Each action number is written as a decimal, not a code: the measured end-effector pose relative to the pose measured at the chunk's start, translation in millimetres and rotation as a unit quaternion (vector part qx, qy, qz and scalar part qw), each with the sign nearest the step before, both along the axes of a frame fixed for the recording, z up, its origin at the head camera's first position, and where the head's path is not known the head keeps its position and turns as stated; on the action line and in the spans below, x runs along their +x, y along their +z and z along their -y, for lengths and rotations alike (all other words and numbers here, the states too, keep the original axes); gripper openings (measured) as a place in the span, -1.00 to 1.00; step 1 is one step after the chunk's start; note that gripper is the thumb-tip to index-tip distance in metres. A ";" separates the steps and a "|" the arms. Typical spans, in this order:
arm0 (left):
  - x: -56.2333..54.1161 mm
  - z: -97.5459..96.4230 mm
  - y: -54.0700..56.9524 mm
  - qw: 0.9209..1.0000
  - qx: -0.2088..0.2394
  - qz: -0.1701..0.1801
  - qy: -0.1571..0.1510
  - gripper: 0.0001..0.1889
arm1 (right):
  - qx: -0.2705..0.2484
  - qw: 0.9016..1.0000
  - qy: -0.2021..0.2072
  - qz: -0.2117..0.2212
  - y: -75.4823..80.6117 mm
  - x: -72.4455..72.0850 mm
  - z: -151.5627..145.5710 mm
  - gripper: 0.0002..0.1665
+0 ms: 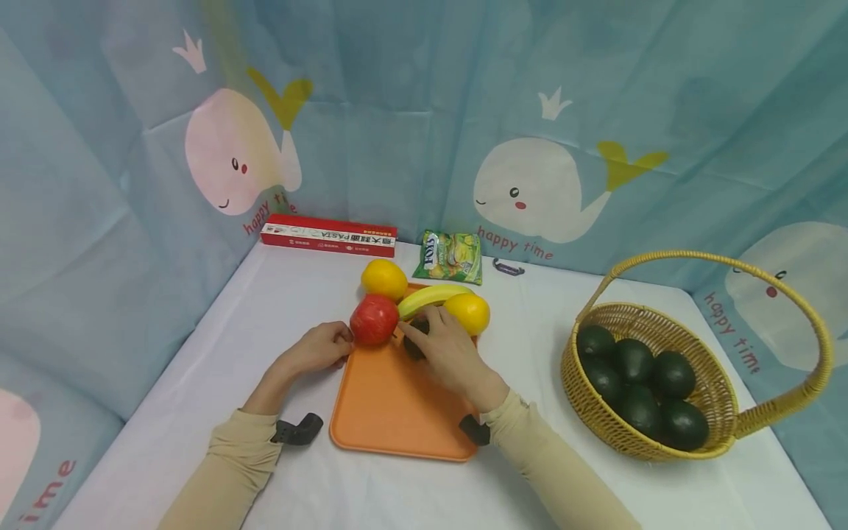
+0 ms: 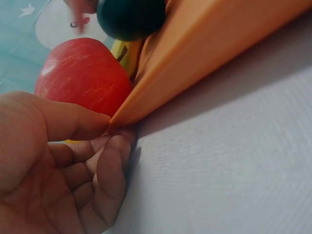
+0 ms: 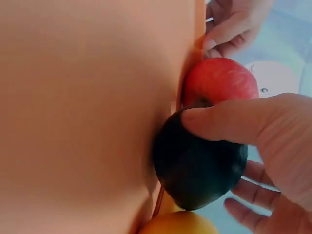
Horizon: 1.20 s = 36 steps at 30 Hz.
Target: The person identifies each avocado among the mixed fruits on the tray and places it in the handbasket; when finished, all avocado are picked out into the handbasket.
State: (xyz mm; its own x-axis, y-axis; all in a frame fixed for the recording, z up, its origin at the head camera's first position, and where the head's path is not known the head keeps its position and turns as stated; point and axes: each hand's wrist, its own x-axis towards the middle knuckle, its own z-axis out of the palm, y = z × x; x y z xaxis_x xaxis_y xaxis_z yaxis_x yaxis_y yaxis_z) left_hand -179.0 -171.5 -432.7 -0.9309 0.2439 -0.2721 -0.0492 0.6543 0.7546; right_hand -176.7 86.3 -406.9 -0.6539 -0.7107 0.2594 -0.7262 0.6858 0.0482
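Observation:
My left hand (image 1: 316,348) pinches the left rim of an orange tray (image 1: 397,412), with the thumb on top and curled fingers below, as the left wrist view shows. Right beside that thumb sits a red apple (image 2: 83,73) at the tray's edge. A dark green avocado (image 3: 200,165) is in my right hand (image 1: 453,357), gripped between thumb and fingers over the far part of the tray. Behind the avocado lies a yellow banana (image 1: 430,296). One yellow lemon (image 1: 467,314) rests at the tray's far right corner, another lemon (image 1: 384,278) at its far left.
On the right stands a wicker basket (image 1: 576,383) with a tall handle, holding several avocados (image 1: 634,361). Along the back are a red pasta box (image 1: 327,235), a green Foys candy bag (image 1: 449,258) and a small purple wrapped item (image 1: 508,266). A blue whale-print curtain (image 1: 397,147) surrounds the white table.

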 end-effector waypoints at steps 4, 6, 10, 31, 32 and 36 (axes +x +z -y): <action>0.1 -0.7 -0.6 1.000 0.004 0.002 0.003 -0.82 | 0.025 0.999 -0.007 -0.023 -0.4 2.9 -4.7 -0.44; 0.5 -0.7 -1.9 1.000 0.003 0.003 0.004 -0.82 | 0.040 0.999 -0.006 -0.035 -1.8 3.7 -7.2 -0.45; 2.5 0.0 -5.2 1.000 0.003 0.005 0.007 -0.81 | 0.030 0.998 -0.002 -0.052 -1.5 8.5 -12.4 -0.49; 2.1 1.4 0.1 1.000 0.002 0.000 0.001 -0.82 | -0.225 0.885 -0.406 0.034 80.5 65.4 -179.0 -0.32; 2.4 1.0 0.1 1.000 0.003 0.000 0.001 -0.82 | -0.206 0.884 -0.415 0.055 79.2 65.8 -181.6 -0.30; 2.4 -0.4 0.1 1.000 0.006 0.001 0.000 -0.82 | -0.157 0.885 -0.424 0.110 74.0 65.4 -189.2 -0.27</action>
